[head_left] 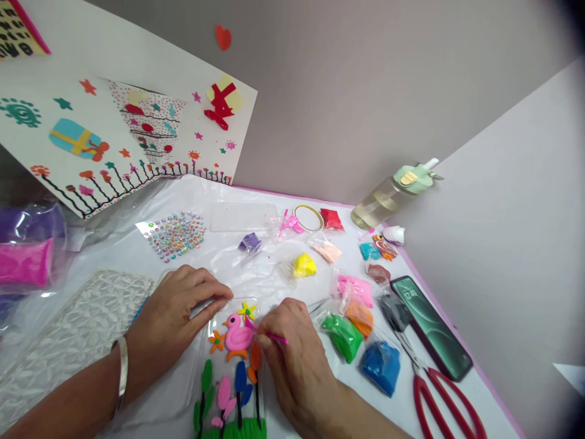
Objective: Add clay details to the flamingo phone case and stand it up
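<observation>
A clear phone case lies on the table in front of me, decorated with clay shapes. On it are a pink clay duck, a yellow flower, an orange flower, leafy tulip-like flowers and green clay grass. My left hand grips the case's upper left corner, thumb and fingers close together at the edge. In my right hand is a thin pink modelling tool, pinched between thumb and fingers beside the duck. Its working tip is hidden by my fingers.
Bagged clay lies to the right, including green, blue and yellow lumps. Red-handled scissors and a phone lie near the right edge. Behind stand a bottle, a rhinestone sheet and a decorated board.
</observation>
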Demonstrator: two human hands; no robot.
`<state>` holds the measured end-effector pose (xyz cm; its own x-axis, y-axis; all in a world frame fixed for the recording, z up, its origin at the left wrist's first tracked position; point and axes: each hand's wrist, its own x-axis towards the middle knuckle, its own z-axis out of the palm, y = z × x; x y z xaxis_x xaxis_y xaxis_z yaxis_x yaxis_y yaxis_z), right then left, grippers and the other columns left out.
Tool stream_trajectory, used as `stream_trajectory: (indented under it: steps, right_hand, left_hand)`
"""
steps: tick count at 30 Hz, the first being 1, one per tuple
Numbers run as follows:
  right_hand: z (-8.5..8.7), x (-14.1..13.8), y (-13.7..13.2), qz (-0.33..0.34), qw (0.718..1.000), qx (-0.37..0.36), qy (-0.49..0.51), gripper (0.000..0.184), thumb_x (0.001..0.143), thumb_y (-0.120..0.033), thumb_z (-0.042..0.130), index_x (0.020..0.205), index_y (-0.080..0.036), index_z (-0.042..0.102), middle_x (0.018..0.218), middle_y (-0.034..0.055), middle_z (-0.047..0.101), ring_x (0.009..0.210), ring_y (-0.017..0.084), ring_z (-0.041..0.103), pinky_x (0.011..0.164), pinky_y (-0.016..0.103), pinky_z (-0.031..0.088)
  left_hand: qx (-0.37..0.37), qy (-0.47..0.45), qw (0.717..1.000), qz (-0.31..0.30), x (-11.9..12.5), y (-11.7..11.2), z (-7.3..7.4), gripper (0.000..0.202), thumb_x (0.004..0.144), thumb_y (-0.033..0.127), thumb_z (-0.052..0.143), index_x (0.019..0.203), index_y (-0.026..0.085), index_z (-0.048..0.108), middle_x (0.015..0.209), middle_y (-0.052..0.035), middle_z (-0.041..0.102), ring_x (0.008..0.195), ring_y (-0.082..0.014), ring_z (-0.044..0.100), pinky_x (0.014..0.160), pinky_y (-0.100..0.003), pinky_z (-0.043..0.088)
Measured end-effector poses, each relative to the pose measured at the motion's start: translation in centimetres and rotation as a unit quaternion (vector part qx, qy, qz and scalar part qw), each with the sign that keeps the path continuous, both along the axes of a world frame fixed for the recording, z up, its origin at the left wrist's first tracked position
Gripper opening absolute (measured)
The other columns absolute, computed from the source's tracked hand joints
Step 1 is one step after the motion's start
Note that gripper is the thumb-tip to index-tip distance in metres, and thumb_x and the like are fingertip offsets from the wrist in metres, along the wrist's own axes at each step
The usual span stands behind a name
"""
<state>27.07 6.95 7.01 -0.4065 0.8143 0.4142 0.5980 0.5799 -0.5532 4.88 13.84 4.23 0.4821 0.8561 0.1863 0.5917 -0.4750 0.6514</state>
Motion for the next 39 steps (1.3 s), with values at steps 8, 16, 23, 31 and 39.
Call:
stream_trajectory:
  steps: [8, 16, 23, 31, 39]
  right_hand:
    - [0.5, 0.1, 0.0, -0.003, 1.000, 0.005, 0.007, 0.015, 0.096, -0.006, 0.038, 0.096, -0.017, 0.048, 0.083, 0.0045, 0.057, 0.076, 0.018, 0.048, 0.074, 0.035, 0.038]
    - [0.4, 0.0, 0.0, -0.002, 1.000, -0.006, -0.008, 0.015, 0.096, -0.006, 0.039, 0.096, -0.017, 0.049, 0.083, 0.0045, 0.057, 0.075, 0.018, 0.048, 0.075, 0.034, 0.038]
    - [0.4, -0.1, 0.1, -0.005, 1.000, 0.002, -0.024, 0.014, 0.097, -0.007, 0.039, 0.098, -0.019, 0.047, 0.083, 0.0035, 0.057, 0.074, 0.018, 0.049, 0.074, 0.034, 0.040]
    - [0.5, 0.1, -0.2, -0.044, 0.995, -0.042, 0.075, 0.017, 0.098, -0.009, 0.039, 0.103, -0.020, 0.051, 0.089, 0.0034, 0.057, 0.082, 0.018, 0.051, 0.075, 0.032, 0.042]
    - [0.7, 1.3, 1.3, -0.097, 0.953, -0.192, 0.215, 0.012, 0.102, -0.026, 0.050, 0.094, -0.023, 0.058, 0.086, -0.0006, 0.058, 0.081, 0.014, 0.055, 0.073, 0.026, 0.043]
  left_hand:
    - [0.001, -0.002, 1.000, 0.000, 0.0, 0.0, 0.0, 0.018, 0.096, 0.034, 0.056, 0.095, 0.028, 0.073, 0.090, 0.0002, 0.070, 0.088, -0.0252, 0.057, 0.081, -0.040, 0.037]
    - [0.005, -0.001, 1.000, 0.001, 0.0, 0.1, -0.1, 0.017, 0.096, 0.034, 0.056, 0.095, 0.028, 0.073, 0.089, 0.0004, 0.069, 0.088, -0.0250, 0.057, 0.080, -0.040, 0.037]
    - [0.008, -0.002, 1.000, 0.004, 0.0, -0.1, -0.2, 0.016, 0.095, 0.034, 0.057, 0.095, 0.029, 0.073, 0.089, 0.0000, 0.069, 0.088, -0.0257, 0.056, 0.080, -0.040, 0.036]
    - [-0.004, 0.001, 1.000, 0.003, 0.0, -0.1, 0.0, 0.019, 0.096, 0.035, 0.055, 0.095, 0.029, 0.073, 0.090, -0.0004, 0.069, 0.088, -0.0259, 0.056, 0.081, -0.041, 0.036]
    - [-0.008, 0.006, 1.000, 0.008, 0.0, 0.0, 0.2, 0.021, 0.096, 0.036, 0.054, 0.096, 0.028, 0.073, 0.090, -0.0013, 0.070, 0.089, -0.0255, 0.057, 0.082, -0.041, 0.037]
